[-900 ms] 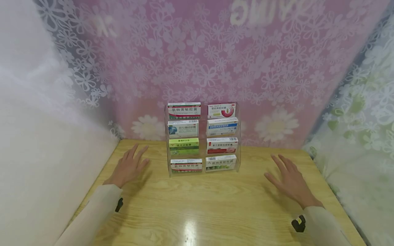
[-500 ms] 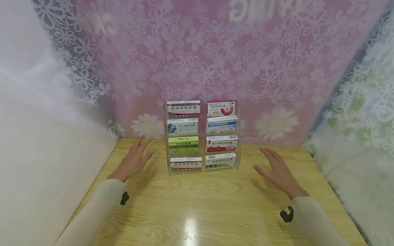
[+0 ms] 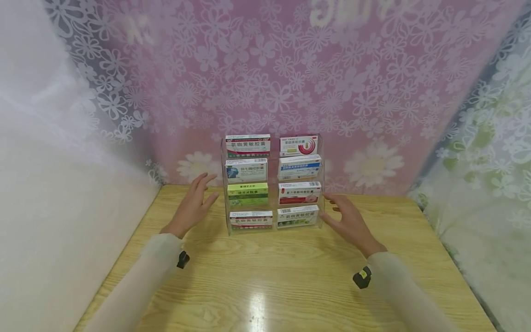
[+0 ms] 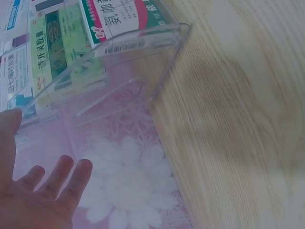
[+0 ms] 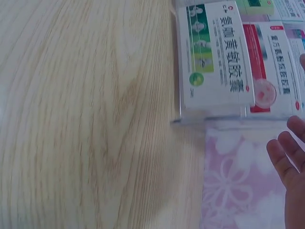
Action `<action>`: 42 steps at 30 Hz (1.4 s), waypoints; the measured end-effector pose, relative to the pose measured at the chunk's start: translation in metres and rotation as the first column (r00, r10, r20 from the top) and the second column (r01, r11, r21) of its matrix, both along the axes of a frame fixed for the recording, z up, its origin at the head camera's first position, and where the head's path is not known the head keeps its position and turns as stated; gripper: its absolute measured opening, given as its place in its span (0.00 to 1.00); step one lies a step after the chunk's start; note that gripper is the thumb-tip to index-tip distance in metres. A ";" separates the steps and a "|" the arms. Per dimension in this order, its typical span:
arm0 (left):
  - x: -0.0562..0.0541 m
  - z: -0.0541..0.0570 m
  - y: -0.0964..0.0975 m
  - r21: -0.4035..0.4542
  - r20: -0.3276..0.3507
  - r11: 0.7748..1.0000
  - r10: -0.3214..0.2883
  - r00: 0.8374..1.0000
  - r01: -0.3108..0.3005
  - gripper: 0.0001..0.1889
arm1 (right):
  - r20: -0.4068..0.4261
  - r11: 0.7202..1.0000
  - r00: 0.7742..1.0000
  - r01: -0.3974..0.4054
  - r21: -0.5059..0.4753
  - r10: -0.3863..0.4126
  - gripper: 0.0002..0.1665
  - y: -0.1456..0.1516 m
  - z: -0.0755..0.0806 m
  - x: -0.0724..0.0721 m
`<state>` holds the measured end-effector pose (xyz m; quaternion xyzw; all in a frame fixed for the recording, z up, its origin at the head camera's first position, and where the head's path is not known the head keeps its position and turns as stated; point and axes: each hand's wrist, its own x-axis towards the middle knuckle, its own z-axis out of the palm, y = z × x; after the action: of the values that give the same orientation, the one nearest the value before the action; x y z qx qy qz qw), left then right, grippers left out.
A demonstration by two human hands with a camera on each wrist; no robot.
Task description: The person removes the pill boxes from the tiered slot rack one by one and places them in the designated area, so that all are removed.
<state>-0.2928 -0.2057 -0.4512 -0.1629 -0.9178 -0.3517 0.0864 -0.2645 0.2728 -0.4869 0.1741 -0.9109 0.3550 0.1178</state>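
Note:
A clear plastic display rack [image 3: 274, 226] stands on the wooden table, with medicine boxes in two columns on its tiers. On the left column's lower part is a green medicine box [image 3: 248, 194]; a red-and-white medicine box [image 3: 299, 193] sits across from it. My left hand [image 3: 192, 207] is just left of the rack, fingers extended and apart, holding nothing. In the left wrist view its thumb is right at the rack's side edge. My right hand [image 3: 350, 223] is at the rack's right side, fingertips close by the side wall, fingers loosely bent around nothing.
The wooden table [image 3: 290, 286] extends in front of the rack. Behind it hangs a pink floral curtain [image 3: 274, 92], close to the rack's back. White fabric [image 3: 62, 184] closes off the left side, and a green-and-white patterned cloth [image 3: 489, 207] the right.
Both hands have moved inward toward the rack, the right one farther, from well out on the right to the rack's side. The rack and boxes stay in place.

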 end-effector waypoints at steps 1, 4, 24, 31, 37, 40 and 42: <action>0.000 0.001 0.002 0.010 -0.008 1.000 -0.003 1.000 0.004 0.33 | 0.000 1.000 1.000 -0.015 -0.003 0.015 0.38 -0.004 0.000 -0.001; -0.002 0.003 0.009 0.034 -0.024 0.999 -0.018 1.000 0.019 0.31 | -0.005 0.998 0.998 -0.060 -0.006 0.060 0.35 -0.014 -0.001 -0.006; -0.013 -0.013 0.033 0.149 -0.003 0.988 -0.027 1.000 0.027 0.27 | -0.062 0.967 0.991 -0.105 0.232 0.122 0.20 -0.049 -0.015 -0.023; -0.016 -0.017 0.033 0.150 -0.042 0.988 -0.024 0.999 0.030 0.27 | -0.139 0.962 0.983 -0.082 0.262 0.122 0.15 -0.050 -0.013 -0.026; -0.017 -0.020 0.033 0.164 -0.022 0.986 -0.023 1.000 0.026 0.27 | -0.182 0.971 0.973 -0.097 0.219 0.138 0.17 -0.045 0.004 -0.022; -0.017 -0.021 0.033 0.170 -0.023 0.985 -0.019 1.000 0.023 0.27 | -0.190 0.980 0.974 -0.087 0.179 0.122 0.18 -0.041 0.019 -0.017; -0.017 -0.022 0.033 0.174 -0.027 0.984 -0.018 0.999 0.022 0.27 | -0.175 0.984 0.977 -0.091 0.154 0.118 0.19 -0.038 0.026 -0.013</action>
<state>-0.3096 -0.1723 -0.4727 -0.1685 -0.8806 -0.4294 0.1084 -0.2779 0.2344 -0.4608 0.2619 -0.9092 0.2759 0.1694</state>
